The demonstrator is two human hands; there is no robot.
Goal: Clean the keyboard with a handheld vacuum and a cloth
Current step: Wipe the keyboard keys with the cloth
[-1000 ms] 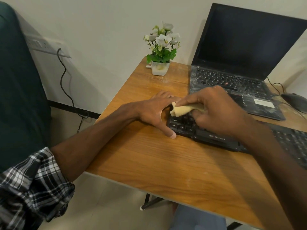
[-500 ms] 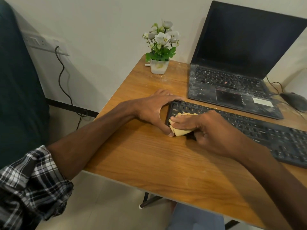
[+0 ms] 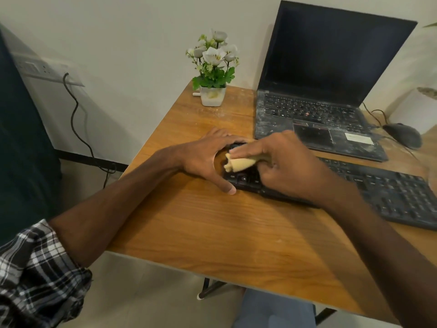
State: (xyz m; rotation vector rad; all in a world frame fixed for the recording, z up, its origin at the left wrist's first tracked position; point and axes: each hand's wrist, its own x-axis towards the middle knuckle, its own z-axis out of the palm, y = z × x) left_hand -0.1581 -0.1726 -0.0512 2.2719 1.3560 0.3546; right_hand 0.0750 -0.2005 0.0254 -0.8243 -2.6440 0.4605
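A black keyboard (image 3: 387, 192) lies across the wooden desk (image 3: 212, 228). My right hand (image 3: 286, 166) grips a folded pale yellow cloth (image 3: 238, 163) and presses it on the keys at the keyboard's left end. My left hand (image 3: 208, 157) holds that left end, thumb at the front corner and fingers curled over the back edge. No vacuum is in view.
An open, dusty black laptop (image 3: 316, 110) stands just behind the keyboard. A small white pot of white flowers (image 3: 214, 69) sits at the desk's back left corner. A black mouse (image 3: 404, 134) with its cable lies at the far right. The desk's left edge drops off beside my left forearm.
My right hand moved the cloth from the keyboard's front rows back up toward its rear rows at the left end. My left hand stayed on the keyboard's left end.
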